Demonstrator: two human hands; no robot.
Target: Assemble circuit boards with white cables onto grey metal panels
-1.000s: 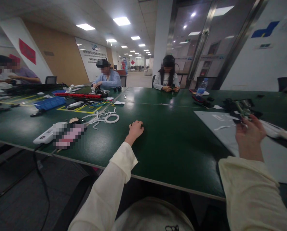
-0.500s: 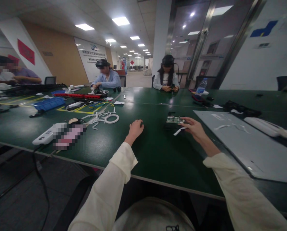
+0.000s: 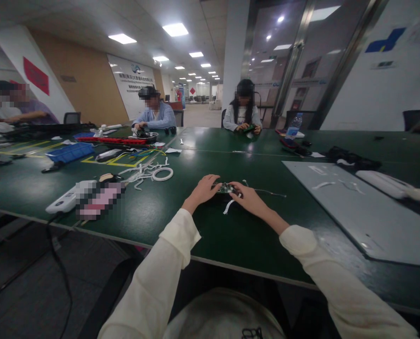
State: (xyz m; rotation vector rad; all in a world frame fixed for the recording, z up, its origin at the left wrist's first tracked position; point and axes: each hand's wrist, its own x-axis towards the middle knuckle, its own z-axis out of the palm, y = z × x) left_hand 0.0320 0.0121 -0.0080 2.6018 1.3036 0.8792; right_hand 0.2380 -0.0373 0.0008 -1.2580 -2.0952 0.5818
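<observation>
A small green circuit board [image 3: 225, 189] is between my two hands, just above or on the green tabletop [image 3: 174, 212]; I cannot tell which. My left hand [image 3: 203, 190] has its thumb and fingers closed on the board's left side. On the other side my right hand [image 3: 249, 199] grips the right edge. A white strip [image 3: 228, 206] hangs out near the right fingertips, towards me. Beyond my right hand a thin cable [image 3: 271, 192] stretches out over the table. My fingers hide both ends of the board.
White strips and a white ring [image 3: 162, 174] lie left of my hands. Further left are a white power strip [image 3: 67, 197], a pink pixelated item [image 3: 100, 200] and a blue tray [image 3: 70, 153]. A grey panel [image 3: 365, 212] lies at right. Two people sit across the table.
My right hand has moved left with the circuit board and the white strip. My left hand, bare before, has closed on the board's left side. The thin cable now shows.
</observation>
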